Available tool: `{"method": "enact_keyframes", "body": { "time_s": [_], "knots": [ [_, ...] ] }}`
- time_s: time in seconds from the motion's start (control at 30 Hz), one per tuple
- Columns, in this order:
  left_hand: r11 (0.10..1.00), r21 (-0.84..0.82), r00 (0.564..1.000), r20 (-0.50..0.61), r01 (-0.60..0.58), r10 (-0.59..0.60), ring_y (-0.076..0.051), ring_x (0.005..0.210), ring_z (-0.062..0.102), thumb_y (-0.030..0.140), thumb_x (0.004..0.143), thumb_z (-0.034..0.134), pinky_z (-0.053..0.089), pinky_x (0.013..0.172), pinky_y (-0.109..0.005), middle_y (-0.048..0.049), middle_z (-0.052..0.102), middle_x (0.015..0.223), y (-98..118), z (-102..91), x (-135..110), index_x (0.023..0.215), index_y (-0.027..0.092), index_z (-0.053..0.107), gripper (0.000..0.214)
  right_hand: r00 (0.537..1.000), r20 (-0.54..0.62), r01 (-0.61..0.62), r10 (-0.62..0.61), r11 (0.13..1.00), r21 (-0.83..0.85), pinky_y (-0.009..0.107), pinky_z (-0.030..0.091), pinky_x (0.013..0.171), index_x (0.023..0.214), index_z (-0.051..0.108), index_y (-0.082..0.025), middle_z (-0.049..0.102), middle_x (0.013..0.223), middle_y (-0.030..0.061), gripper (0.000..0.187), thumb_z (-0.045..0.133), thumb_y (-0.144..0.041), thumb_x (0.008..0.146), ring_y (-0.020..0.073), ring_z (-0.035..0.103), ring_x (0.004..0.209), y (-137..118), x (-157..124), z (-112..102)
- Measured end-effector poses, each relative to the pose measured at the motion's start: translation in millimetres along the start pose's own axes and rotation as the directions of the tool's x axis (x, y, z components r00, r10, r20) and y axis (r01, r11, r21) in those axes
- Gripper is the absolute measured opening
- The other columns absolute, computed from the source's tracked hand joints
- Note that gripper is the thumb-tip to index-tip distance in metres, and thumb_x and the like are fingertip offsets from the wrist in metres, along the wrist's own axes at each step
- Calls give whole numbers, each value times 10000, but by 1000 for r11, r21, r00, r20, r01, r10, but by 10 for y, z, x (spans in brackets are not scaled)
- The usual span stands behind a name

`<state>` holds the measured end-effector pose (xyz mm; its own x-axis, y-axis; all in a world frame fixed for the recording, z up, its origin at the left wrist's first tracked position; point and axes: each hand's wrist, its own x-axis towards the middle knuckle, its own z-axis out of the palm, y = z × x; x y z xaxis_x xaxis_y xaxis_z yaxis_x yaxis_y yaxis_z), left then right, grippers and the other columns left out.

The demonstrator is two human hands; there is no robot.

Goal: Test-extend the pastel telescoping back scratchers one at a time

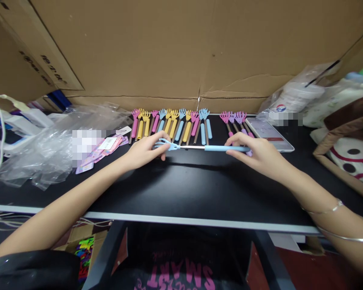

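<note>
A light blue telescopic back scratcher (219, 148) is held level above the black desk, with a short length of its metal rod showing. My left hand (148, 151) pinches the claw-shaped head, and my right hand (254, 151) grips the far end of the blue handle. Behind it lies a row of back scratchers (171, 123) in pink, yellow and blue, heads toward the cardboard. A smaller group of pink and purple back scratchers (233, 119) lies to the right, partly hidden by my right hand.
Clear plastic bags (48, 141) and pink-purple cards (105, 149) lie at left, beside white chargers with cables (21, 121). A tablet (272, 135), bagged cup (299, 96) and brown-trimmed bag (345, 141) stand right. Cardboard (181, 52) walls the back; a box of colourful pieces (86, 253) sits below.
</note>
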<state>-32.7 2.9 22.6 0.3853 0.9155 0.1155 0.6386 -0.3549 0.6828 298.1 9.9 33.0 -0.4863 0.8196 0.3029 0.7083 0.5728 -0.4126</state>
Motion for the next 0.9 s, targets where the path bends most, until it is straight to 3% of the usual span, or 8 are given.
{"method": "enact_keyframes", "body": {
  "time_s": [0.13, 0.3, 0.43, 0.57, 0.67, 0.9],
  "knots": [
    [969, 245, 999, -15, -34, 39, -171, 762, 599, 503, 873, 530, 386, 669, -252, -2, 696, 891, -34, -25, 0, 928, 236, 645, 295, 998, 23, 61, -58, 988, -142, 294, 359, 632, 922, 606, -249, 661, 827, 25, 247, 551, -486, 885, 168, 561, 671, 85, 7, 17],
    [940, 335, 997, 47, -66, 53, -173, 762, 582, 513, 866, 543, 344, 622, -236, -2, 681, 851, -58, 2, 19, 901, 252, 694, 303, 976, 109, 208, -189, 955, -210, 327, 378, 704, 863, 607, -236, 624, 821, 46, 216, 552, -443, 896, 203, 557, 791, 105, 24, 89],
    [918, 393, 996, 88, -54, 20, -181, 800, 587, 495, 895, 511, 352, 632, -242, -6, 672, 875, -67, 22, 15, 1017, 292, 693, 299, 966, 187, 220, -179, 947, -232, 320, 382, 691, 869, 602, -230, 625, 826, 52, 239, 520, -450, 912, 198, 552, 792, 114, 18, 153],
    [891, 422, 984, 126, -166, 124, -203, 994, 577, 466, 942, 465, 403, 765, -276, -25, 639, 1031, -76, 47, 2, 1084, 313, 676, 296, 959, 226, 226, -173, 946, -232, 312, 394, 693, 901, 608, -225, 638, 858, 60, 250, 475, -435, 931, 194, 562, 800, 104, 11, 164],
    [862, 447, 970, 156, -240, 189, -194, 1019, 574, 443, 961, 457, 421, 808, -286, -28, 614, 1067, -59, 76, -6, 1126, 304, 653, 291, 956, 240, 227, -167, 941, -250, 309, 392, 694, 947, 612, -225, 641, 874, 59, 235, 467, -409, 934, 193, 568, 800, 92, 8, 160],
    [760, 577, 954, 169, -300, 248, -183, 979, 592, 472, 935, 514, 436, 738, -261, -20, 609, 1075, -30, 101, -28, 1169, 302, 625, 311, 943, 281, 257, -178, 926, -276, 326, 387, 732, 996, 597, -227, 649, 919, 56, 209, 473, -383, 932, 198, 573, 812, 85, 15, 145]
  ]
}}
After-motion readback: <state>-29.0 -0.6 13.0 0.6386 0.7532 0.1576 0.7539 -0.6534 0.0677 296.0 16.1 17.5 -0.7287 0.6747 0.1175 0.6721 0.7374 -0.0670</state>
